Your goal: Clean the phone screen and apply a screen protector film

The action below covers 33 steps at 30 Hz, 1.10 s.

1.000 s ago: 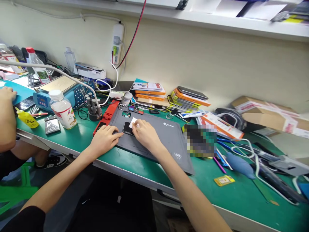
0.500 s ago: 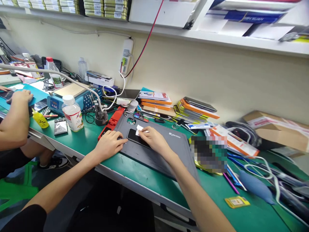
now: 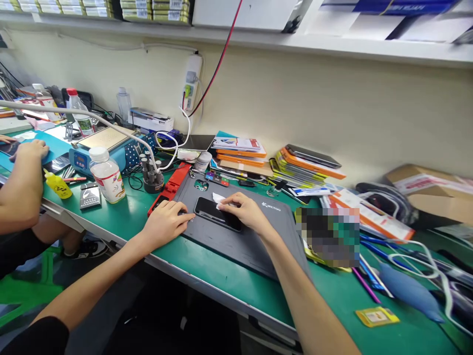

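Observation:
A black smartphone (image 3: 209, 211) lies face up on a dark grey work mat (image 3: 258, 241). My right hand (image 3: 246, 212) is over its right part, with fingertips pinched on a small white wipe (image 3: 218, 198) against the glass. Whether the wipe is paper or cloth cannot be made out. My left hand (image 3: 166, 224) rests at the mat's left edge, fingers loosely apart, one fingertip beside the phone's left end. Partly under that hand is a red tool holder (image 3: 177, 180); a dark patch between its fingers is unclear.
Left stand a labelled bottle (image 3: 107, 177), a yellow squeeze bottle (image 3: 58, 185) and a screwdriver stand (image 3: 151, 175). Behind the mat are stacked packages (image 3: 240, 153). Tools and a blue air blower (image 3: 408, 291) lie right. Another person's arm (image 3: 24, 187) is at far left.
My right hand and the wipe have shifted slightly to the right along the phone, baring more of its screen. My left hand stays about where it was. The view has turned a little.

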### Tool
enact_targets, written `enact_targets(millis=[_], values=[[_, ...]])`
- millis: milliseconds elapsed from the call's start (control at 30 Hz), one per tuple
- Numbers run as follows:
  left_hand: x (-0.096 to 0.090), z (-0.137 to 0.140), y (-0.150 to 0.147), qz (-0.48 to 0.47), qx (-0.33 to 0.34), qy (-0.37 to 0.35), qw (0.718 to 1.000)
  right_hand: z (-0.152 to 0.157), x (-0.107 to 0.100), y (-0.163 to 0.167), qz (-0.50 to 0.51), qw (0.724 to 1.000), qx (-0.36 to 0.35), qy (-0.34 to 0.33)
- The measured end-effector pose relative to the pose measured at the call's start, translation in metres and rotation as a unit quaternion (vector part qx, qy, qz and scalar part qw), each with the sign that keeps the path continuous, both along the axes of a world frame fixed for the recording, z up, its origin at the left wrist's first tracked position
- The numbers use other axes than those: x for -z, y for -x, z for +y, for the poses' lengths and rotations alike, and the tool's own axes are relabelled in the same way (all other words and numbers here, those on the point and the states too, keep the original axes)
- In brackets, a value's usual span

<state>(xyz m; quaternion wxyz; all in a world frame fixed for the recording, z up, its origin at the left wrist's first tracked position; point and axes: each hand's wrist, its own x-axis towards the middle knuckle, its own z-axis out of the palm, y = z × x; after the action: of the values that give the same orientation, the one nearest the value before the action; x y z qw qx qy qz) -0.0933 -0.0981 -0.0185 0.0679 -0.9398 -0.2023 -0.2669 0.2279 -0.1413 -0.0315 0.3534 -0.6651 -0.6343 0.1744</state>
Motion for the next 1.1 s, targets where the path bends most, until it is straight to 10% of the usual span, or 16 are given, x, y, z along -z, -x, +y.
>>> enact_targets(millis=[400,1100], values=[[0.004,-0.001,0.002,0.013,0.004,0.023,1.000,0.033,-0.023,-0.002,0.031,0.987,-0.056,0.147],[0.009,-0.001,0.001,-0.003,0.007,0.013,1.000,0.031,-0.041,0.002,-0.004,0.979,-0.064,0.195]])
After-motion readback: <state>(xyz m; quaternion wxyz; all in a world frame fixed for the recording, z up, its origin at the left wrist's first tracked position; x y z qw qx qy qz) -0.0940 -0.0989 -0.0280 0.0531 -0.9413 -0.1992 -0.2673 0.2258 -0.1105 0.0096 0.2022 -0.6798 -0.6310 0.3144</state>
